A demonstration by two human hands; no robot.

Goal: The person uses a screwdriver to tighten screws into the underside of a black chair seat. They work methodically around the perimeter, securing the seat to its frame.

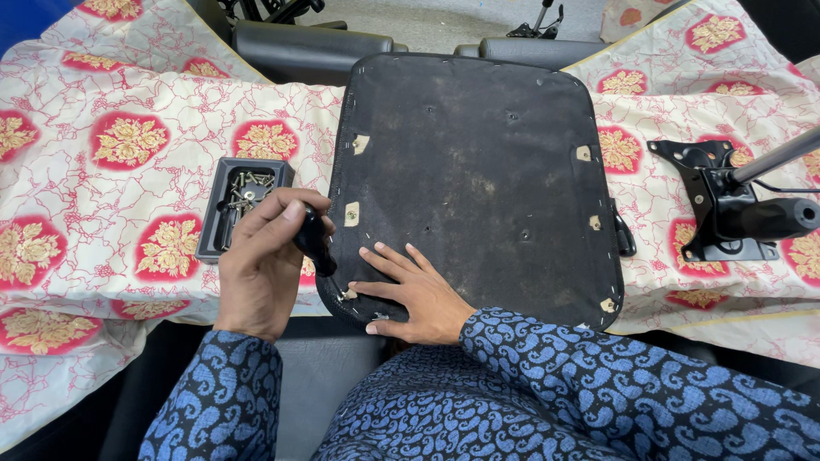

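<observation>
L hand [266, 266] grips black screwdriver [314, 241]; R hand [416, 294] flat on fuzzy seat base [478, 162].

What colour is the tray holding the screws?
Dark grey to black tray, left of the left hand; head view.

1. I look down on a table draped in a cream cloth [154, 102] printed with red-and-gold medallions.
2. A black seat pan [478, 171] lies underside up at centre, its near edge overhanging.
3. A dark screw tray [242, 201] sits just left of it.
4. A black metal chair mechanism [713, 205] rests at right, well apart.
</observation>
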